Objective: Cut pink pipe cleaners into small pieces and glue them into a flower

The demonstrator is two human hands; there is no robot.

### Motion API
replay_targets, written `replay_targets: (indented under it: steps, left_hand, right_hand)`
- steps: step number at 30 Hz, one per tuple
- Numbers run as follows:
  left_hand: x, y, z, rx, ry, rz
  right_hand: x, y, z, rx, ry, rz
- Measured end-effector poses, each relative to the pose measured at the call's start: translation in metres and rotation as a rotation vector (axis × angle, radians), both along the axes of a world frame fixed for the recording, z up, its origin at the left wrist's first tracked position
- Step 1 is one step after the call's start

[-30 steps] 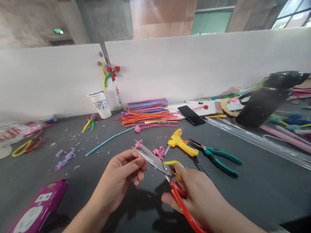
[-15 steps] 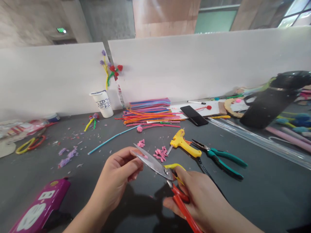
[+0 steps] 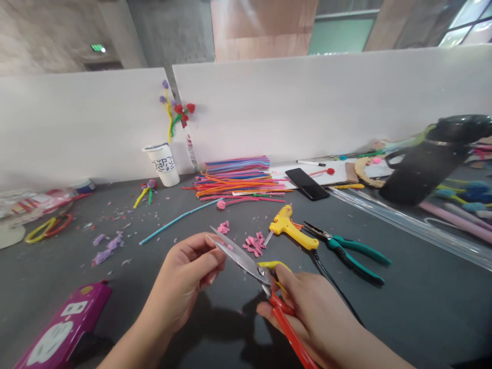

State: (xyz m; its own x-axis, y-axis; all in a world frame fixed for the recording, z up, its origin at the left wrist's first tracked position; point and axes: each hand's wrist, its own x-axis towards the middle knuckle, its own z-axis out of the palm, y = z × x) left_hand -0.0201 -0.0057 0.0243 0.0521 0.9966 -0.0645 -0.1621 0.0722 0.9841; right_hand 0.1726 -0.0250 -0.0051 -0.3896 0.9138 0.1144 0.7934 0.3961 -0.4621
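My right hand (image 3: pixel 307 302) grips scissors (image 3: pixel 248 264) by their red and yellow handles. The blades point up and left, slightly parted, with the tips beside my left fingers. My left hand (image 3: pixel 192 277) is closed in a pinch at the blade tips; whatever it holds is too small or hidden. A pink speck shows by the blades. Just beyond lie a pile of short pink fuzzy pieces (image 3: pixel 255 244) and a smaller pink clump (image 3: pixel 223 227). A yellow glue gun (image 3: pixel 294 230) and teal-handled pliers (image 3: pixel 353 251) rest to the right.
Pipe cleaners (image 3: pixel 238 179) are heaped by the white partition (image 3: pixel 307 107). A paper cup (image 3: pixel 163 164), phone (image 3: pixel 306 183) and black jug (image 3: pixel 426 164) stand or lie around. At left are purple scraps (image 3: pixel 109 248), another pair of scissors (image 3: pixel 48 229) and a magenta box (image 3: pixel 67 328).
My right hand and the scissors' handles have shifted very slightly left. My left hand keeps its pinch at nearly the same spot, and the things on the table stay put.
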Motion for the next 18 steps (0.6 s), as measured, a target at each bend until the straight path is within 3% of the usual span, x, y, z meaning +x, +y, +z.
replay_targets:
  steps: [8,14,18]
  left_hand:
    - [-0.01,0.004,0.007,-0.007,-0.126,0.016]
    - [-0.004,0.008,0.001,-0.044,-0.186,-0.053]
    - [0.001,0.008,-0.003,-0.096,-0.199,-0.136]
  right_hand:
    - [-0.016,0.013,0.009,-0.055,-0.068,-0.062]
    - [-0.011,0.017,0.002,-0.076,0.139,-0.135]
    - [-0.006,0.013,0.003,-0.171,0.264,-0.098]
